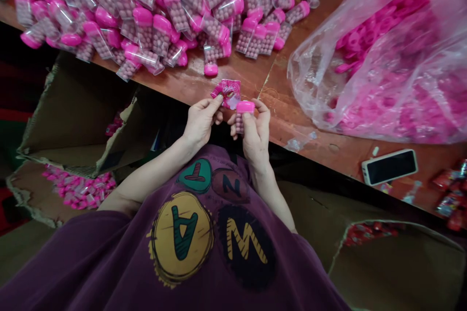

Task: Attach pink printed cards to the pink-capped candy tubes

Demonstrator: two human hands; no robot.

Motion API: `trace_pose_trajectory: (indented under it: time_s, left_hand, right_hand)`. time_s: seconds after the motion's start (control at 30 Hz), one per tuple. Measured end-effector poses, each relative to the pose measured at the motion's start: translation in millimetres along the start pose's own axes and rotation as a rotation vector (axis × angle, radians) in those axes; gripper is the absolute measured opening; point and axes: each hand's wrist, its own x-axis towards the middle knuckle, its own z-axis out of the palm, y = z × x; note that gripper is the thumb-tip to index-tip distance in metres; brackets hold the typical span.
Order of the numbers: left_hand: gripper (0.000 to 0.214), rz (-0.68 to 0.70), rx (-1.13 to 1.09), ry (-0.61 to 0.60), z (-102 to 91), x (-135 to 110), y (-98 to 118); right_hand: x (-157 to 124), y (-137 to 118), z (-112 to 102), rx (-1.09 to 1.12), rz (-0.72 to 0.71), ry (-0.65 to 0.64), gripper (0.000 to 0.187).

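Left hand (202, 119): grip pinched on a glossy pink printed label (228, 92). Just beside, right hand (256, 132): grip closed round a small clear plastic tube (243, 108), bead-filled, smooth pink cap, at the brown wooden surface (284, 109) edge. Farther right, a crinkled clear bag (383, 58) of pink plastic parts.

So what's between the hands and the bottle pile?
Head view: the pink wrapper pinched by the left hand, then a bare strip of wooden table up to the bottle pile. The right hand holds a capped bottle.
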Motion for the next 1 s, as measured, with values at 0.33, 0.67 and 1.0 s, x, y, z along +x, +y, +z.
trace_pose_trajectory:
  time_s: [0.33,0.67,1.0]
  left_hand:
    - [0.045,0.109,0.067,-0.031,0.4,-2,-4]
    - [0.027,-0.005,-0.055,-0.152,1.3,-3,5]
    - [0.032,-0.232,-0.048,-0.326,-7.4,-2,8]
  right_hand:
    - [-6,-6,1,0.139,0.13,-0.095,0.059]
    - [-3,10,-2,0.034,0.018,-0.067,0.06]
    - [-4,16,-8,-0.247,-0.124,-0.123,0.063]
